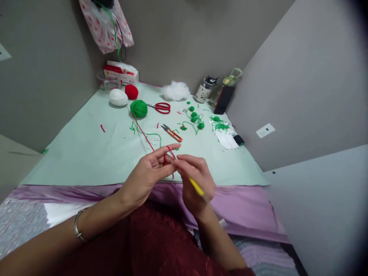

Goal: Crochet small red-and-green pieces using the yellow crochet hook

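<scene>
Red yarn (145,135) runs from beside the green yarn ball (138,109) down to my left hand (148,172). It loops over the raised index finger and passes between the others, while the thumb pinches toward the working end. My right hand (198,180) grips a crochet hook with a yellow handle (196,186), its tip hidden at the fingertips. Both hands meet just above the table's front edge, fingertips nearly touching. A short red tail hangs below them. Whatever stitch sits at the hook is too small to make out.
Orange thread snips (171,132) and red-handled scissors (162,107) lie beyond my hands. Behind are a white yarn ball (118,97), a red yarn ball (131,92) and white stuffing (175,91). Small green crocheted pieces (194,116), a phone (224,99) and a bottle (230,79) stand right.
</scene>
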`<state>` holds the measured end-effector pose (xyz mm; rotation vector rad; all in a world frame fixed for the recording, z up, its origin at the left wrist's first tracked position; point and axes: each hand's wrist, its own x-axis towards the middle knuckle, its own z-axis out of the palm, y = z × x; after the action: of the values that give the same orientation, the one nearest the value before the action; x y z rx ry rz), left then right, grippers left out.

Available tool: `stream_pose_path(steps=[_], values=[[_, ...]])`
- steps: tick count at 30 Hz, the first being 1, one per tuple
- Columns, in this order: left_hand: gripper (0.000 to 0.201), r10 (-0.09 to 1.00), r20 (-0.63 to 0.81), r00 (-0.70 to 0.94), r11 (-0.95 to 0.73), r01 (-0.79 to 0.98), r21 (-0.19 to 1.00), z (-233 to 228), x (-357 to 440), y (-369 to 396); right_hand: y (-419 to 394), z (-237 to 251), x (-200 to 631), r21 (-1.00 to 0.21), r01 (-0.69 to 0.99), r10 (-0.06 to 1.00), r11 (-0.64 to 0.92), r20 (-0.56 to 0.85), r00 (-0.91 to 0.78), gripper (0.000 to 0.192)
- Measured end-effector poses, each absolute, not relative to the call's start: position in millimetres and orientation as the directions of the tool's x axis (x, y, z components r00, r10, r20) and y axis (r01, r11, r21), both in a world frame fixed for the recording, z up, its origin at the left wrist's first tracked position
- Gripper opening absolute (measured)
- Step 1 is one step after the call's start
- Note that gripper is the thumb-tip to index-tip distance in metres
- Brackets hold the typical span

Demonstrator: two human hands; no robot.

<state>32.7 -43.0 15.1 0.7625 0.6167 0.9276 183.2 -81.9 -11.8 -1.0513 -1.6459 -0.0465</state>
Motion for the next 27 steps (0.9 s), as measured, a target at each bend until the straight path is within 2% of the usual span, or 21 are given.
stream_pose_path(steps=[2, 3, 5, 8, 10, 12, 15, 19, 22, 24, 25, 27], values=[[0.046, 0.835, -0.193, 0.515, 0.470, -0.488, 0.736, 16.2, 32.5, -42.3, -83.1, -17.3, 182.1, -0.316, 0.747, 0.512, 0.585, 0.858, -0.038, 0.044], [0.043, 0.811, -0.220, 0.543, 0.518, -0.488, 0.702, 17.1, 31.8, -40.9, -83.8, -18.3, 182.5, -0.307, 0.750, 0.499, 0.586, 0.866, -0.035, 0.044], [0.034, 0.777, -0.258, 0.574, 0.579, -0.490, 0.652, 18.7, 29.4, -36.9, -84.9, -16.3, 185.0, -0.443, 0.657, 0.544, 0.610, 0.837, 0.059, 0.039], [0.025, 0.792, -0.261, 0.551, 0.569, -0.513, 0.643, 18.8, 26.1, -32.5, -84.7, -7.9, 189.0, -0.733, 0.326, 0.683, 0.596, 0.677, 0.273, 0.026], [0.030, 0.807, -0.231, 0.543, 0.535, -0.506, 0.677, 17.5, 25.8, -33.0, -82.8, -3.5, 189.4, -0.815, 0.116, 0.755, 0.568, 0.572, 0.320, 0.021], [0.036, 0.816, -0.186, 0.548, 0.483, -0.469, 0.739, 15.9, 26.9, -35.7, -80.2, -1.5, 187.7, -0.838, 0.042, 0.797, 0.544, 0.531, 0.288, 0.017], [0.034, 0.837, -0.138, 0.529, 0.395, -0.412, 0.821, 15.1, 28.6, -39.2, -77.7, -0.4, 184.1, -0.847, 0.100, 0.812, 0.522, 0.529, 0.246, 0.016], [0.033, 0.861, -0.149, 0.486, 0.379, -0.419, 0.825, 16.1, 30.1, -38.8, -79.3, -1.6, 181.9, -0.788, 0.271, 0.770, 0.553, 0.607, 0.195, 0.023], [0.041, 0.855, -0.183, 0.485, 0.429, -0.462, 0.776, 14.5, 32.1, -36.3, -81.2, -7.2, 182.3, -0.540, 0.559, 0.626, 0.629, 0.778, 0.048, 0.032], [0.041, 0.808, -0.214, 0.549, 0.512, -0.473, 0.717, 12.7, 32.5, -34.4, -81.5, -10.1, 184.1, -0.414, 0.645, 0.551, 0.642, 0.834, -0.013, 0.037], [0.039, 0.780, -0.229, 0.582, 0.554, -0.473, 0.685, 12.1, 32.1, -33.4, -81.4, -10.2, 185.6, -0.435, 0.633, 0.556, 0.641, 0.831, 0.008, 0.036], [0.033, 0.754, -0.250, 0.607, 0.600, -0.481, 0.639, 11.9, 30.4, -31.6, -80.5, -7.5, 189.0, -0.608, 0.502, 0.634, 0.615, 0.760, 0.144, 0.029]])
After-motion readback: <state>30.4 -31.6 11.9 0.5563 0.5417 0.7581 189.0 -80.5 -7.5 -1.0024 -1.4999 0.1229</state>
